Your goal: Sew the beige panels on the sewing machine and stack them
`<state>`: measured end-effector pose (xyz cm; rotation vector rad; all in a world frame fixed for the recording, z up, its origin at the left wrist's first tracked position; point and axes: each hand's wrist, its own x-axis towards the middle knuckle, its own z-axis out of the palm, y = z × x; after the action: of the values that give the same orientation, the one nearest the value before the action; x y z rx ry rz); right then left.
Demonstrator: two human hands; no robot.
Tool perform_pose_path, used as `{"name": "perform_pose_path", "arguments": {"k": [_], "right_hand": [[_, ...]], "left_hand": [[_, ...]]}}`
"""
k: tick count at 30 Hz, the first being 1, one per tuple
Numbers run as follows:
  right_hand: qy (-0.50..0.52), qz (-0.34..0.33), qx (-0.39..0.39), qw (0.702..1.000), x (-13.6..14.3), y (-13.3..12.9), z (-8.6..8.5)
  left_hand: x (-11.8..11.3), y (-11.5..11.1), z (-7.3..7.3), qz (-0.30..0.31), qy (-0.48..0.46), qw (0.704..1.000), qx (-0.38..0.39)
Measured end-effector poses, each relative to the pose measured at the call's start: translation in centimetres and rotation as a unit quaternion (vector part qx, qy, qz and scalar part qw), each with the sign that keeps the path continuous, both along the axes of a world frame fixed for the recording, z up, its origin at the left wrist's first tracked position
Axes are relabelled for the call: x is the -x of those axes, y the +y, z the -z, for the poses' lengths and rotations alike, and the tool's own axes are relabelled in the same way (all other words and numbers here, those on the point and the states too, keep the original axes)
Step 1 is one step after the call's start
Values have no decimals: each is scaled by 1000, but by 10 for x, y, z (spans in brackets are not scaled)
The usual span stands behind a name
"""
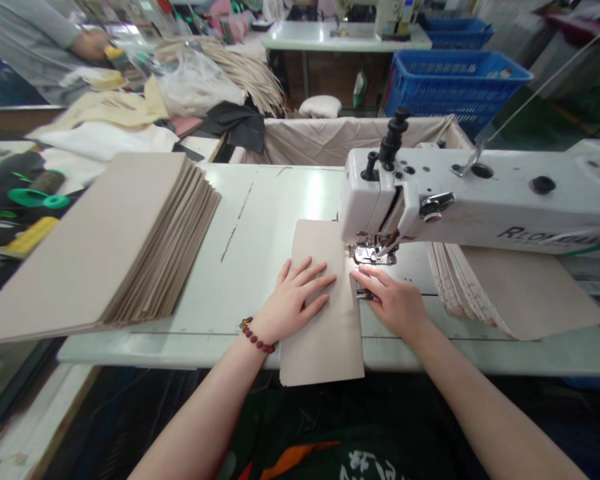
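A flat beige panel (325, 333) lies lengthwise on the sewing table, its right edge at the needle area and its near end past the table's front edge. My left hand (300, 297) rests flat on the panel, fingers spread. At the panel's right edge is my right hand (393, 297), fingers stretched towards the presser foot (373, 255) of the sewing machine (460, 193). A small metal piece (365, 293) shows beneath those fingers; whether it is held or fixed to the table I cannot tell.
A tall stack of beige panels (115, 233) stands on the left. Right of the needle, under the machine arm, lie beige panels with stitched edges (520, 287). Behind the table are a cloth-lined bin (320, 141) and a blue crate (455, 83). Another person's hand (91, 45) shows at upper left.
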<state>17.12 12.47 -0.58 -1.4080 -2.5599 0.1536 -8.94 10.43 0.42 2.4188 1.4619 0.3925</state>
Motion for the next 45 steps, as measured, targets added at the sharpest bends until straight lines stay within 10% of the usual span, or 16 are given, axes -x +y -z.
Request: {"name": "perform_pose_path", "arguments": {"k": [45], "right_hand": [[18, -4, 3, 1000, -1, 1, 3]], "left_hand": [[3, 18, -3, 126, 72, 989, -24]]}}
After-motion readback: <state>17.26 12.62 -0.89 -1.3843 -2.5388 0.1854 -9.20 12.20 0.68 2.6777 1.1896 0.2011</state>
